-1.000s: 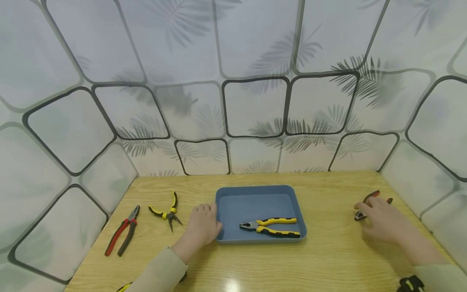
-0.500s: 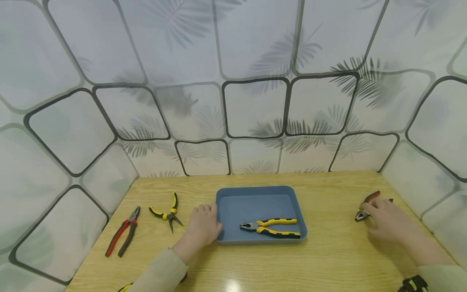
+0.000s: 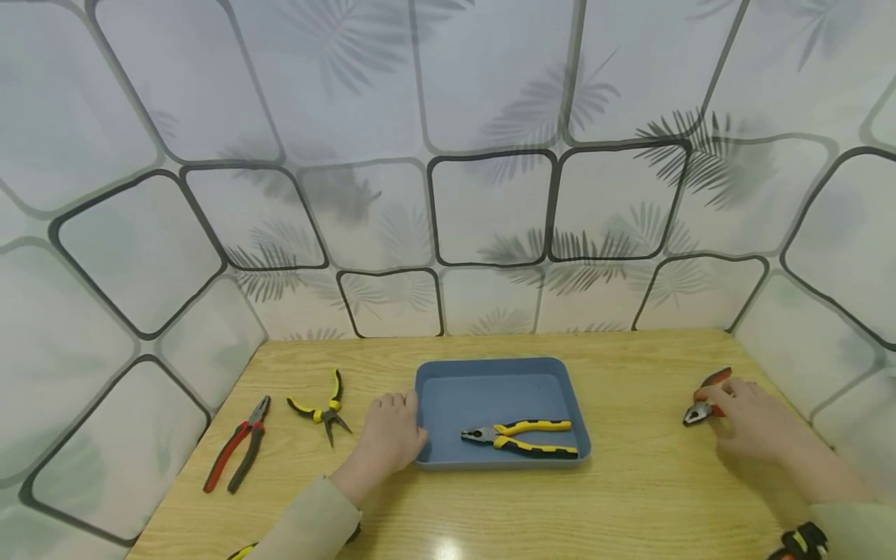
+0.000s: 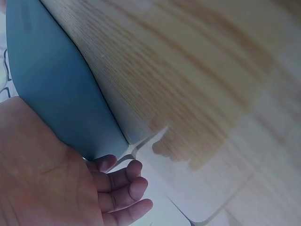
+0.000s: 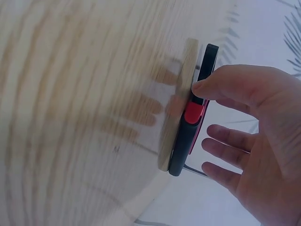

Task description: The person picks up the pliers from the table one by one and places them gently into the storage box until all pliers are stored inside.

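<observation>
At the right of the table, my right hand (image 3: 759,424) is over red-and-black pliers (image 3: 698,412). In the right wrist view, thumb and index finger pinch a handle of the pliers (image 5: 184,143), while the other fingers curl loosely beside it. The pliers' metal head shows, but part of the handles is hidden by the hand. My left hand (image 3: 390,435) holds the left rim of the blue tray (image 3: 504,465), thumb at the rim. In the left wrist view, its fingers curl loosely near the tray's outer wall (image 4: 56,80). Yellow-and-black pliers (image 3: 518,437) lie inside the tray.
Long-nose pliers with yellow-and-black handles (image 3: 326,412) lie spread left of the tray. Further left are red-and-black pliers (image 3: 241,443). A yellow item (image 3: 243,552) is partly hidden at the lower edge. Patterned walls border the wooden table (image 3: 630,498).
My right hand has shifted slightly rightward, showing more of the pliers' head and red handle; the other handle's tip is now hidden. My left hand and the tray stay in place.
</observation>
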